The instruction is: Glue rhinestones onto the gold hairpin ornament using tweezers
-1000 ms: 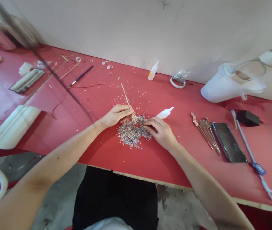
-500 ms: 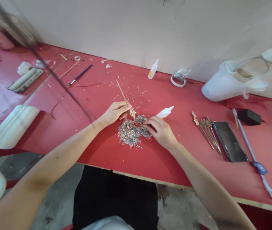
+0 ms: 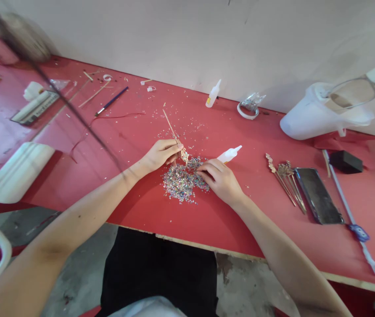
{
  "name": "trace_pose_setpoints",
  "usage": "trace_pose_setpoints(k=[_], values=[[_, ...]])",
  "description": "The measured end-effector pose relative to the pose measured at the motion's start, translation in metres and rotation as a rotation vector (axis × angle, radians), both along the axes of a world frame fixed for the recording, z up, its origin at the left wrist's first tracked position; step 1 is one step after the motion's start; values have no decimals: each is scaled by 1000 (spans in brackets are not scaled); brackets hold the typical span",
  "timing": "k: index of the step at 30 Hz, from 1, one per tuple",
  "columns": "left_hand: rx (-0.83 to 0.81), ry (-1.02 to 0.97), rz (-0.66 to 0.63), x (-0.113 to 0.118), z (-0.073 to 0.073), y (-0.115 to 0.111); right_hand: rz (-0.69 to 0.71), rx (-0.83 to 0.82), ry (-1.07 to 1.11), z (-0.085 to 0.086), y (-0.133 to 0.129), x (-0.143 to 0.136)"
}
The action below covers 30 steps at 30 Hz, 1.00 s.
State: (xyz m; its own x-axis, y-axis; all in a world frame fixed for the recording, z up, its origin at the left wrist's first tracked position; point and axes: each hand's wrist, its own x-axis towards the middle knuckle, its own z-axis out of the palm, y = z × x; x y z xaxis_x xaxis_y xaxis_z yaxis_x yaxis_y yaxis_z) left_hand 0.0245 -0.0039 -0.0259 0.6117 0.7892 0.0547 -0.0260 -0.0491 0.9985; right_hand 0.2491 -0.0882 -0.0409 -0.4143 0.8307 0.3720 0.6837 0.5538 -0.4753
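Note:
My left hand (image 3: 165,154) pinches a gold hair stick (image 3: 170,124) near its ornate head (image 3: 184,155), and the thin shaft points up and away. Under that head lies a loose pile of small glittering chips (image 3: 179,182). At the pile's right edge is my right hand (image 3: 218,177), thumb and fingertips drawn together among the chips; whatever is between them is too small to make out. Just behind its knuckles a white glue bottle (image 3: 229,154) lies on its side, partly hidden by the hand.
Several ornate hair sticks (image 3: 284,182) lie right, beside a phone (image 3: 319,196), a black block (image 3: 346,161) and a long thin strip (image 3: 342,198). Behind are another glue bottle (image 3: 213,93), a tape roll (image 3: 248,111) and a white jug (image 3: 311,112). Left: a brush (image 3: 111,101) and a white power strip (image 3: 17,171).
The view has shifted very slightly. Both hands keep nearly the same pose, the left on the hair stick and the right at the pile's edge.

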Motion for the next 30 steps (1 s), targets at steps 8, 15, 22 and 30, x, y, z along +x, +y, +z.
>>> trace_pose_setpoints(k=[8, 15, 22, 30], values=[[21, 4, -7, -1, -3, 1, -5, 6, -21, 0, 1, 0], [28, 9, -14, -1, -5, 1, -9, -2, -21, -1, 1, 0], [37, 29, -13, -2, -5, 1, -13, 12, -25, 0, 1, 0], [33, 43, -15, -2, -2, 1, -57, 22, 107, 1, -2, 1]])
